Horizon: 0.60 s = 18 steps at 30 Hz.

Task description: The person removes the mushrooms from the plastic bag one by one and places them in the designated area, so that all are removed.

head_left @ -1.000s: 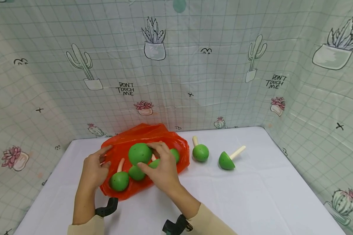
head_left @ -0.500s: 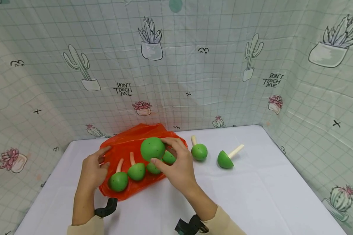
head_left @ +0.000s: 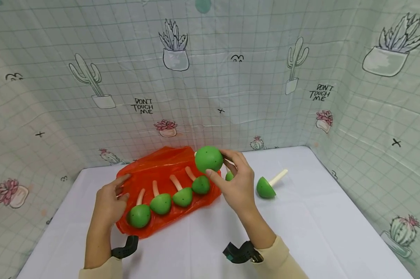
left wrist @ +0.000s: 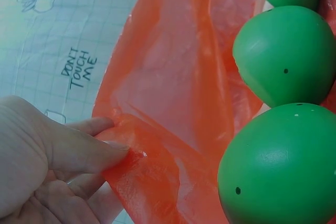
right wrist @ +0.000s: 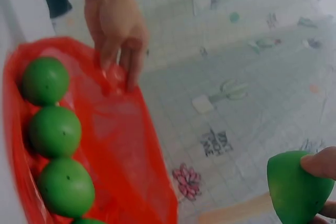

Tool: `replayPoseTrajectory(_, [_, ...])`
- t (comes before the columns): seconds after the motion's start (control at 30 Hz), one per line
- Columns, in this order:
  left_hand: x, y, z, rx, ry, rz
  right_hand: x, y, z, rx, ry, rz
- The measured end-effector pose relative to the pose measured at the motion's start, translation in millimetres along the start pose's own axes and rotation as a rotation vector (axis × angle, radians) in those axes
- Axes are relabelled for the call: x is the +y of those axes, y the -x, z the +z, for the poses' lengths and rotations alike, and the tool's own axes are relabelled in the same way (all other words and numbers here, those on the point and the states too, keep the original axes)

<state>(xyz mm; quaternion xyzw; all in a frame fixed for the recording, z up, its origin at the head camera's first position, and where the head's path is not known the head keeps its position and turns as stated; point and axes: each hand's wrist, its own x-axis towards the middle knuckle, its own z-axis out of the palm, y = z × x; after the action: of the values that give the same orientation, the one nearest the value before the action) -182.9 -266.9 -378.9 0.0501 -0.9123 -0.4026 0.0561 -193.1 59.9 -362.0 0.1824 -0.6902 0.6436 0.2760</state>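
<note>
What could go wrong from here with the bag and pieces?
The green piece in the right hand is held by its rounded end, so it could slip. The left hand pinches the red bag at its edge; a tug might roll the four pieces lying inside.

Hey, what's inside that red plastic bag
Four green mushroom-shaped pieces lie in a row inside the red plastic bag, pale stems showing. What lies under them is hidden, and the green piece in the right hand blocks part of the bag.

Beige sleeves (head_left: 279, 256), curved black left wrist mount (head_left: 126, 248); black right mount (head_left: 242, 253)
</note>
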Motion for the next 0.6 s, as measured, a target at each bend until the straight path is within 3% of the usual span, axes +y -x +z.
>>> replayPoseTrajectory(0.37, [1.2,1.7,1.1,0.009,0.004,-0.024,37,-21,-33,0.158,0.087,0.035])
replayPoseTrajectory(0.6, [0.9,0.4,2.7,0.006,0.003,-0.029,66,-24,-50,0.201,0.182,0.107])
